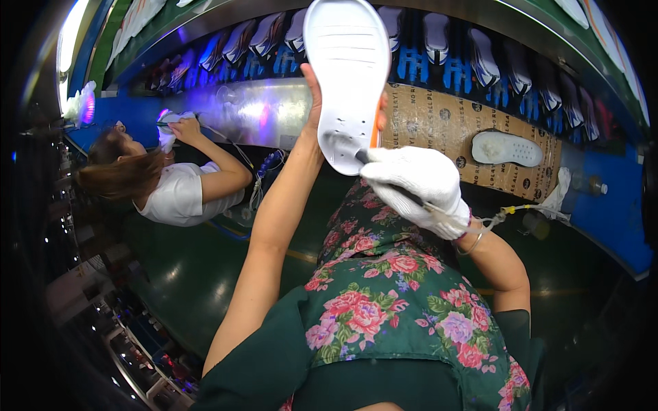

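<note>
Here, the bare left hand (314,111) clamped a long white moulded sole (348,75) between thumb and fingers; the white-gloved right hand (426,183) pinched a slim dark-tipped tool (361,157), tip ahead of its fingers; steadying the sole probably mattered most.

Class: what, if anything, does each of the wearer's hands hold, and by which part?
Bare left hand: white, elongated shoe sole, by its side edges around the middle. White-gloved right hand: slim, dark-tipped tool, gripped just behind its tip.
</note>
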A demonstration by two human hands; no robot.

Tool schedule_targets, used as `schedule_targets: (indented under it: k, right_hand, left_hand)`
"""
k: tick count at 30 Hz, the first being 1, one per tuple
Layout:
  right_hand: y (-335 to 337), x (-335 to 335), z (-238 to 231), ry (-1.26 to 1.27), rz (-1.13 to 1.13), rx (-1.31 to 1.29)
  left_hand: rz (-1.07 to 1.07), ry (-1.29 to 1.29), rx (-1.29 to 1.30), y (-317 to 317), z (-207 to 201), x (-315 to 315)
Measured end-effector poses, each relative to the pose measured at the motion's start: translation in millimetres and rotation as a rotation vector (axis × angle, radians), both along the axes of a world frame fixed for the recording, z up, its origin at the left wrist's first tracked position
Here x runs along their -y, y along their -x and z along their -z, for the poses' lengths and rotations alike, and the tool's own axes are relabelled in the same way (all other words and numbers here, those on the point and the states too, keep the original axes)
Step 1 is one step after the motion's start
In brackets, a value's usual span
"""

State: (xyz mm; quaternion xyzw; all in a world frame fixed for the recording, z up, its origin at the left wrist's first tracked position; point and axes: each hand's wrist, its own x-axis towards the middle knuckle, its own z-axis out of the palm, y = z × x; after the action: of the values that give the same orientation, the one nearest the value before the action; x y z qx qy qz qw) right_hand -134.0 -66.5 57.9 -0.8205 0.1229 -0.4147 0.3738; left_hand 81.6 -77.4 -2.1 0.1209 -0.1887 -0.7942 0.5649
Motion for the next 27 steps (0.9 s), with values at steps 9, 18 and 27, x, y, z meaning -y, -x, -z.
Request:
schedule_targets:
  k: [9, 18, 27]
  right_hand:
    - [-4, -7, -1, -0.111, -0.279, -0.019]
    - [-13, -9, 4, 0.061, -0.221, -0.055]
    - [-3, -5, -15, -0.62, -0.134, -0.153]
  left_hand:
    - [0.198, -0.119, 0.245, -10, -4, 12]
    - [0.273, -0.195, 0.809, -13, -9, 20]
    - [0.395, -0.144, 1.047, -12, -23, 33]
